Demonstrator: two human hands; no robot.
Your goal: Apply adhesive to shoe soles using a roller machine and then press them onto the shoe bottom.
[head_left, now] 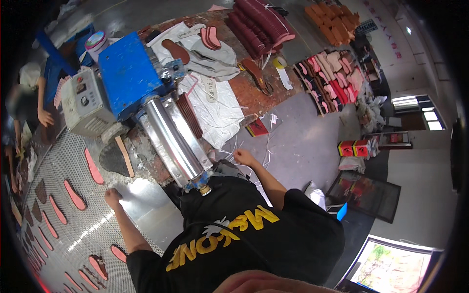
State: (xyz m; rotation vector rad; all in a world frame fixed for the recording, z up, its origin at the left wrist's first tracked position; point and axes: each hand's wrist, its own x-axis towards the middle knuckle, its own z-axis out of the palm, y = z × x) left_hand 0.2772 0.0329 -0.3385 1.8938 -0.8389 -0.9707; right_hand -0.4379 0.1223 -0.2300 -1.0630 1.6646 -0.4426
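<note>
My left hand (pixel 113 197) is closed, fingers curled, at the edge of a perforated conveyor belt (pixel 141 228) beside a shiny metal plate (pixel 151 205). Whatever it may hold is hidden. Just beyond it lies a pink insole (pixel 94 166). To the right of a roller machine with a blue housing (pixel 128 73) and a steel roller (pixel 174 138), my right hand (pixel 243 157) is closed too. Thin white straps (pixel 229 152) run up to its fingers, but the grip itself is too small to make out. The roller stands between my two hands.
More pink insoles (pixel 74 195) lie along the belt. A grey control box (pixel 88 102) adjoins the machine. Behind it, a worktable (pixel 234 105) bears dark red insole stacks (pixel 259 29) and a white sack (pixel 215 107). Another person's hand (pixel 45 117) is at far left.
</note>
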